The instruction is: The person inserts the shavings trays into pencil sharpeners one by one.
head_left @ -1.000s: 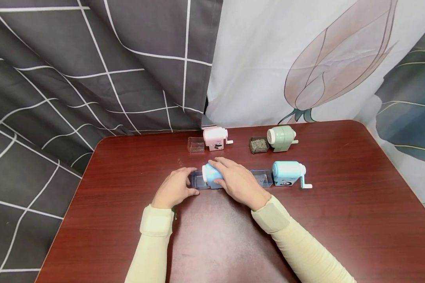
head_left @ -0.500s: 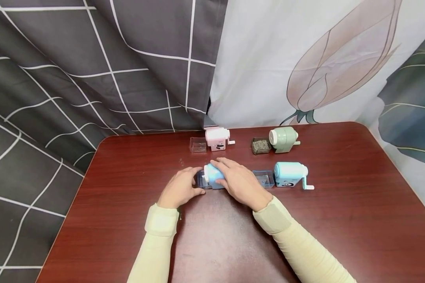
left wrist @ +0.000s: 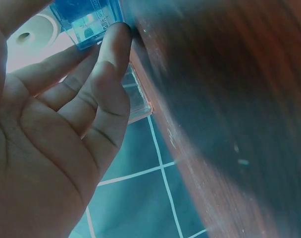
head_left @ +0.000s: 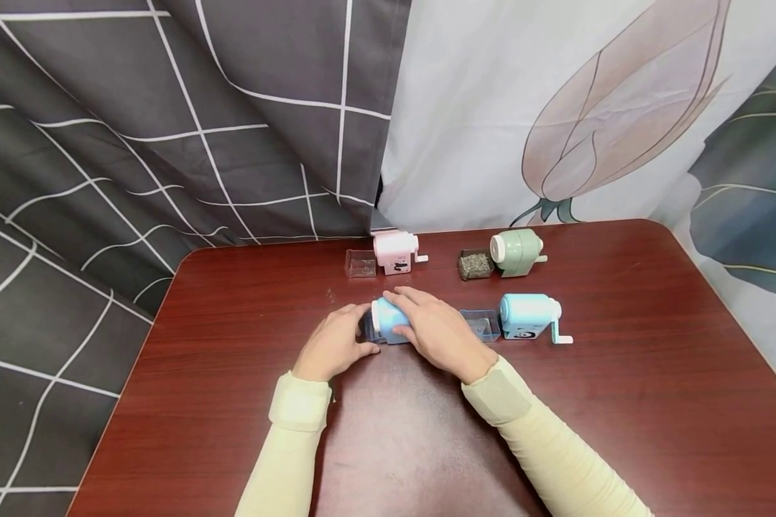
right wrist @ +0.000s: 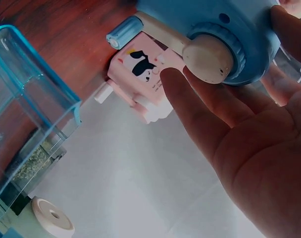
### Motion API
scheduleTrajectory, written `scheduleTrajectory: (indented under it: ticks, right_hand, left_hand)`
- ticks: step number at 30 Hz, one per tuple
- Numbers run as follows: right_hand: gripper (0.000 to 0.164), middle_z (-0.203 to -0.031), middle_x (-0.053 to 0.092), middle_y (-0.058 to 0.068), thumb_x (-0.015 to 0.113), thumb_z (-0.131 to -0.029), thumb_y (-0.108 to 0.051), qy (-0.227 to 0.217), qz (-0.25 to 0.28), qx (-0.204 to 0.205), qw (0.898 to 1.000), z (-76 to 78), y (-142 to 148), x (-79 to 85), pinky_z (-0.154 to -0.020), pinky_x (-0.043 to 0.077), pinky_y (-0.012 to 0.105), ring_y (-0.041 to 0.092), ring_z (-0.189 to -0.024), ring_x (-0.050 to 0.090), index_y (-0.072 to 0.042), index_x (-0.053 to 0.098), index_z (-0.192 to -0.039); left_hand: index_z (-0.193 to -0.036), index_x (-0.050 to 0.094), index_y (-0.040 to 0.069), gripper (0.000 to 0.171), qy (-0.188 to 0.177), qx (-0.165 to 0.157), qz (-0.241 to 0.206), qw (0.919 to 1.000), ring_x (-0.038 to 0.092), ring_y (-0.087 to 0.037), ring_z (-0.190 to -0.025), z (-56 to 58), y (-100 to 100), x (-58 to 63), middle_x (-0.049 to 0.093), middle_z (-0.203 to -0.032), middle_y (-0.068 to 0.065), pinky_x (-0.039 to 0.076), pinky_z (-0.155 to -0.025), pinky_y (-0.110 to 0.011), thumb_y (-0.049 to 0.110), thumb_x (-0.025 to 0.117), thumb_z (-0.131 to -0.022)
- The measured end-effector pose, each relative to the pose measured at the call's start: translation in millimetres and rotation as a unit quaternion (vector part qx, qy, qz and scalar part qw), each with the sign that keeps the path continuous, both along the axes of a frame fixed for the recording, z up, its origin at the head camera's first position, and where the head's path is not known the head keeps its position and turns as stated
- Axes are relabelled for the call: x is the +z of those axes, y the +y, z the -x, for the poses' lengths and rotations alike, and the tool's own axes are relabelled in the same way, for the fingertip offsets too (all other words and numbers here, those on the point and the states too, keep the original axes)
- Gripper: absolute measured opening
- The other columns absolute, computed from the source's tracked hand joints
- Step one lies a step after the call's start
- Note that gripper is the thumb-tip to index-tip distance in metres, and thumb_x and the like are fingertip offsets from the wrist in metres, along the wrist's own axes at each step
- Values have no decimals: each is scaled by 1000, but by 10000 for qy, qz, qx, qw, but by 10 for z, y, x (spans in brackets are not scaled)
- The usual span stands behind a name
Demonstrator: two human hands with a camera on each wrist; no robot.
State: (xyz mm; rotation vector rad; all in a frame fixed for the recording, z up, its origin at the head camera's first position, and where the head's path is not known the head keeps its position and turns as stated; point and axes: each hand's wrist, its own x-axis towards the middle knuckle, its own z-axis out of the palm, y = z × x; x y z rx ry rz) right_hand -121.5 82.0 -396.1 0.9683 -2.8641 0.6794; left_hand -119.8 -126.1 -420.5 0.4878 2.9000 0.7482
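A blue pencil sharpener (head_left: 390, 324) stands near the middle of the table, under my right hand (head_left: 442, 334), which grips its body from above. Its pale crank (right wrist: 208, 57) shows beside my fingers in the right wrist view. On the sharpener's left side, its clear blue drawer (left wrist: 93, 22) sticks out partway. My left hand (head_left: 335, 342) pinches the drawer's outer end between thumb and fingers. The white front of the sharpener faces left, towards that hand. Most of the drawer is hidden by the fingers in the head view.
To the right stands a second blue pencil sharpener (head_left: 527, 316) with a clear blue drawer (head_left: 485, 327) beside it. Behind are a pink sharpener (head_left: 394, 253) with its drawer (head_left: 360, 266) and a green one (head_left: 517, 253) with a drawer of shavings (head_left: 475, 266). Curtains hang beyond the table (head_left: 200, 402).
My left hand has moved right, towards the sharpener, and less of the drawer sticks out. My right hand keeps its hold on the body.
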Motion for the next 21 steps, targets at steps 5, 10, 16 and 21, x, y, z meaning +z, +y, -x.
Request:
scheduleTrajectory:
  ticks: [5, 10, 16, 21]
  right_hand:
    - [55, -146, 52, 17, 70, -96, -23, 44, 28, 31, 10000, 6, 12, 3, -104, 44, 49, 35, -130, 53, -8, 52, -146]
    - [55, -147, 51, 18, 70, -96, -22, 15, 26, 35, 10000, 5, 10, 3, -104, 44, 50, 35, -130, 53, -8, 52, -146]
    - [55, -146, 52, 17, 71, -95, -21, 68, 31, 27, 10000, 2, 3, -4, -103, 45, 50, 36, -129, 54, -8, 53, -145]
    - [55, -146, 52, 17, 72, -95, -21, 102, 26, 26, 9999, 5, 5, -6, -103, 45, 50, 36, -129, 54, -8, 53, -145]
  left_hand:
    - [-138, 57, 2, 71, -66, 40, 11, 10000, 62, -26, -104, 8, 11, -3, 65, -127, -14, 51, -95, -42, 23, 88, -79]
    - [-139, 56, 1, 69, -110, -16, -10, 9999, 62, -26, -106, 18, 10, -18, 65, -126, -13, 50, -96, -41, 23, 86, -81]
    - [-138, 56, -2, 65, -107, -78, 5, 9999, 61, -29, -118, 9, 23, -19, 63, -132, -15, 47, -102, -42, 21, 84, -84]
    - [-136, 57, -1, 61, -125, -98, -31, 9999, 62, -28, -115, 7, 59, -17, 64, -129, -14, 48, -101, -42, 19, 83, -85]
